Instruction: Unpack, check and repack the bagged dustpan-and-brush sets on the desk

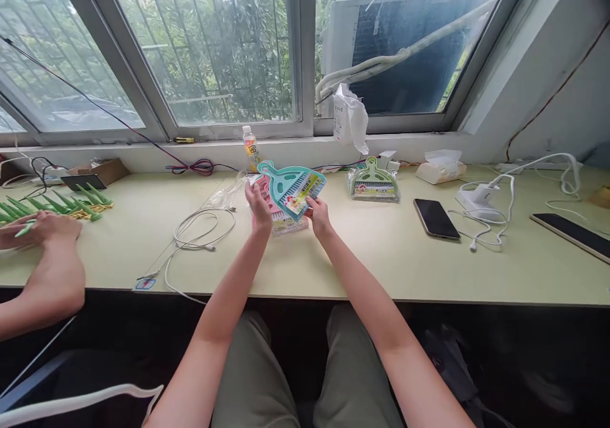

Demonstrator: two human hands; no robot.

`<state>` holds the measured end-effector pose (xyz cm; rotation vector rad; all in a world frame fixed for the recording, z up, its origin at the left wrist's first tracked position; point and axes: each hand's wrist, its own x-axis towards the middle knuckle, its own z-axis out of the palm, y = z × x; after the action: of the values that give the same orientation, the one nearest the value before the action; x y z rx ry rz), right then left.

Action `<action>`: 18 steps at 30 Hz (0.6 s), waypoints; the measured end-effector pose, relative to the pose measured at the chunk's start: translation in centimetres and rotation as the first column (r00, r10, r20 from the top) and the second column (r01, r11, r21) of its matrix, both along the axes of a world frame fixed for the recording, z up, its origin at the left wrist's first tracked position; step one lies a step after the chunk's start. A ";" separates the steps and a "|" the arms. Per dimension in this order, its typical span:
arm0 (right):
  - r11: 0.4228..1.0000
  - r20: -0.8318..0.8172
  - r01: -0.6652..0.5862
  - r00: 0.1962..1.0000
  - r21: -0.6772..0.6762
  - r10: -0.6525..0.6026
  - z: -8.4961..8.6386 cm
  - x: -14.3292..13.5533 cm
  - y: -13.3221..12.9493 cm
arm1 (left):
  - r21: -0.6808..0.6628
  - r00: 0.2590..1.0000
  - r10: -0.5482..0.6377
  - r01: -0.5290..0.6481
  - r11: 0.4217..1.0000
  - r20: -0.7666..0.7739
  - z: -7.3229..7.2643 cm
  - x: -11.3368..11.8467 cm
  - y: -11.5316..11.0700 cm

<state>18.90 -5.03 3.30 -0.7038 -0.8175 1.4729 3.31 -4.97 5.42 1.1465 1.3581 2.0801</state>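
Teal fan-shaped plastic dustpan [291, 190] is pinched by the right hand [319, 217] above the pale-yellow tabletop [381, 269]; the left hand [260, 209] curls alongside, its hold unclear. A pink plastic dustpan [277, 217] shows partly behind; farther right rests a clear-wrapped green plastic dustpan [374, 175].

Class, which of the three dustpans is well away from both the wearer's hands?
The green dustpan, off to the right. The teal one is in the right hand; the pink one, partly hidden behind it, is near the left hand.
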 end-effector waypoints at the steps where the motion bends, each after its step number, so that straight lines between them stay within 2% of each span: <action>1: 1.000 0.001 0.002 1.000 -0.010 -0.002 0.0 0.1 0.0 | -0.004 0.977 0.190 -0.192 0.981 -0.099 0.6 -1.4 0.4; 2: 1.000 0.000 0.007 1.000 -0.020 -0.007 0.0 0.1 0.0 | 0.004 0.909 0.335 -0.345 0.939 -0.249 1.2 -2.9 0.8; 3: 0.999 -0.002 0.013 1.000 -0.030 -0.013 0.0 0.2 0.1 | 0.004 0.820 0.393 -0.430 0.903 -0.416 1.7 -4.4 1.2; 4: 0.999 -0.005 0.019 1.000 -0.038 -0.019 0.0 0.2 0.2 | -0.006 0.725 0.396 -0.483 0.876 -0.564 2.1 -6.0 1.7; 6: 0.998 -0.009 0.025 1.000 -0.053 -0.026 0.0 0.1 0.4 | -0.077 0.559 0.291 -0.542 0.837 -0.777 2.2 -8.8 2.6; 7: 0.998 -0.008 0.028 1.000 -0.062 -0.028 0.0 0.0 0.5 | -0.145 0.504 0.193 -0.554 0.820 -0.842 1.9 -10.1 3.1; 9: 0.996 0.002 0.030 1.000 -0.088 -0.030 0.0 -0.2 0.7 | -0.275 0.443 0.016 -0.583 0.765 -0.896 0.8 -12.1 3.8; 11: 0.994 0.009 0.027 1.000 -0.104 -0.026 0.0 -0.3 0.8 | -0.237 0.371 0.021 -0.635 0.735 -0.928 -0.5 -13.5 4.1; 12: 0.994 0.007 0.026 1.000 -0.104 -0.026 -0.1 -0.3 0.8 | -0.195 0.352 0.056 -0.637 0.746 -0.934 -1.0 -14.0 4.1; 14: 0.995 -0.007 0.031 0.999 -0.090 -0.031 -0.2 -0.3 0.7 | -0.061 0.372 0.227 -0.623 0.780 -0.900 -1.5 -14.6 3.8; 16: 0.996 -0.018 0.050 0.999 -0.078 -0.052 -0.4 -0.2 0.8 | 0.072 0.450 0.393 -0.581 0.811 -0.802 -1.1 -14.4 3.4; 18: 0.993 -0.016 0.080 0.997 -0.087 -0.081 -0.7 0.0 1.0 | 0.146 0.543 0.424 -0.481 0.865 -0.724 -0.3 -13.6 2.9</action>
<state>18.89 -4.00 2.59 -0.7775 -0.7064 1.4467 -10.31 -2.03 5.12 1.9023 2.3079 1.8879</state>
